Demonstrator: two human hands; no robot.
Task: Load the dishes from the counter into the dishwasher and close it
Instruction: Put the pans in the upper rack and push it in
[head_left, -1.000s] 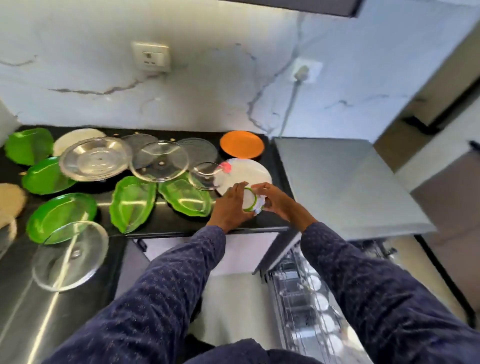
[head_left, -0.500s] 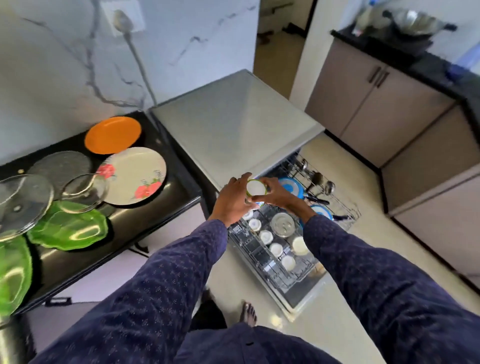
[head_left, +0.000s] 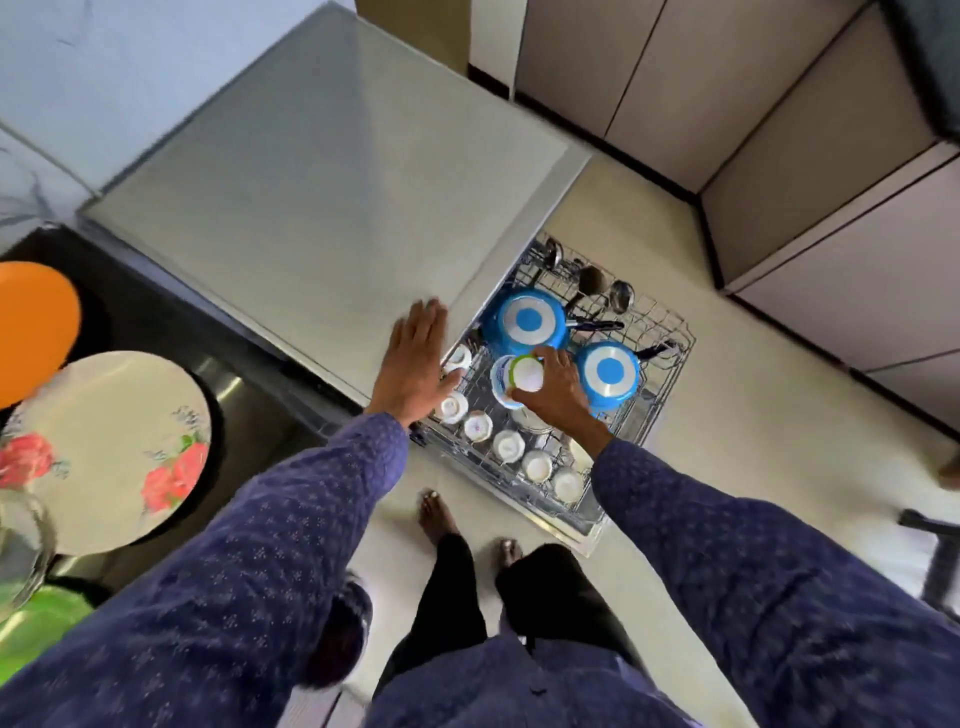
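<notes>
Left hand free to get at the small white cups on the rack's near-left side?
Probably yes. The left hand is open, holds nothing and hovers right above the white cups at the rack edge. Nothing covers them; the right hand grips the green-rimmed cup further right.

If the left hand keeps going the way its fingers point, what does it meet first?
Probably the dishwasher top: the open left hand points up-frame over its front edge. Height above that surface is unclear from this view.

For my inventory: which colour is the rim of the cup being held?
Green, on a white cup; head view.
</notes>
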